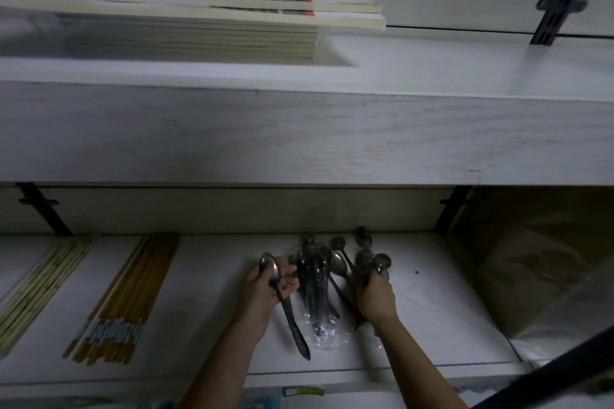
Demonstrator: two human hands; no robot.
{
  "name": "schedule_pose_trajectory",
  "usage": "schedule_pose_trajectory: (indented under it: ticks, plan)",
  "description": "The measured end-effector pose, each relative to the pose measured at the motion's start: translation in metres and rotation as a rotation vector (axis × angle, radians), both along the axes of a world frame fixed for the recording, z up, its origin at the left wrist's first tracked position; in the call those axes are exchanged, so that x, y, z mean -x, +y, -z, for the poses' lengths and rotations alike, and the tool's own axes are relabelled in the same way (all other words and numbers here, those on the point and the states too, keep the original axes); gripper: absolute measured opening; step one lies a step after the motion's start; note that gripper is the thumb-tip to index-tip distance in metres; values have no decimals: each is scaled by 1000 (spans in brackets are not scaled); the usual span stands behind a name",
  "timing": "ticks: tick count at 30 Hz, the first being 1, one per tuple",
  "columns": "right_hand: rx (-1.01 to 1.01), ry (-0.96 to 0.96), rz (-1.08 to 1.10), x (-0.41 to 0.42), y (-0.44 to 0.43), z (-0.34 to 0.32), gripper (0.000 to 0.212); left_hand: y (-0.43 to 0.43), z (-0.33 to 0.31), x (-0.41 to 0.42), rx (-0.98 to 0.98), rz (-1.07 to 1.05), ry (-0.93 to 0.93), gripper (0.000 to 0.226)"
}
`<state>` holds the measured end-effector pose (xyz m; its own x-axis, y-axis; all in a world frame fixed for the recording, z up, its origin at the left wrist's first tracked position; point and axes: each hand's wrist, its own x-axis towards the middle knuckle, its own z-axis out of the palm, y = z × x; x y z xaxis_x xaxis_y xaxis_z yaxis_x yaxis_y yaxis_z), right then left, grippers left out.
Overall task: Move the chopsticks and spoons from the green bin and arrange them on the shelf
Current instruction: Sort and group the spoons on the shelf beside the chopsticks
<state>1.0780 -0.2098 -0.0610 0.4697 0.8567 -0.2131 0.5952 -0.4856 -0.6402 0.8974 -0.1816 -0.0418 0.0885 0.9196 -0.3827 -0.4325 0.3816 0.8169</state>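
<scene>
On the white lower shelf (448, 309) lies a heap of metal spoons (319, 279), some in clear plastic wrap (327, 332). My left hand (262, 292) holds one loose spoon (282, 295) by its neck, bowl up, handle pointing toward me. My right hand (375, 295) grips a few spoons (372, 262) at the right side of the heap. Further left lie a row of brown chopsticks (129, 295) with patterned ends and a row of pale bamboo chopsticks (36, 289). The green bin is out of sight.
A thick upper shelf board (299, 133) overhangs the lower shelf and carries a stack of books (186, 20). Black wall brackets (43, 209) stand at the back. Brown paper or plastic sheeting (538, 259) fills the space to the right.
</scene>
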Motion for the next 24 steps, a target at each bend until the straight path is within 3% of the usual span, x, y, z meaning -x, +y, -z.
schedule_pose_trajectory:
  ticks: [6, 10, 13, 19, 22, 24]
  plan:
    - [-419, -100, 80, -10, -26, -7, 25, 2, 0, -8, 45, 45, -30, 26]
    - [-668, -251, -243, -5, -43, -16, 35, 3, -2, -16, 125, 59, -131, 26]
    - [-730, -435, -516, 6, -51, -9, 32, 3, -10, -25, 199, 39, -236, 32]
    - [-794, -575, -633, 21, -56, 0, 28, 9, -14, -24, 262, -40, -320, 36]
    - [-745, -570, -716, 21, -57, -2, 31, 10, -14, -21, 239, -39, -361, 33]
    - [-677, -441, -768, 21, -61, -6, 39, 9, -11, -20, 187, -42, -360, 26]
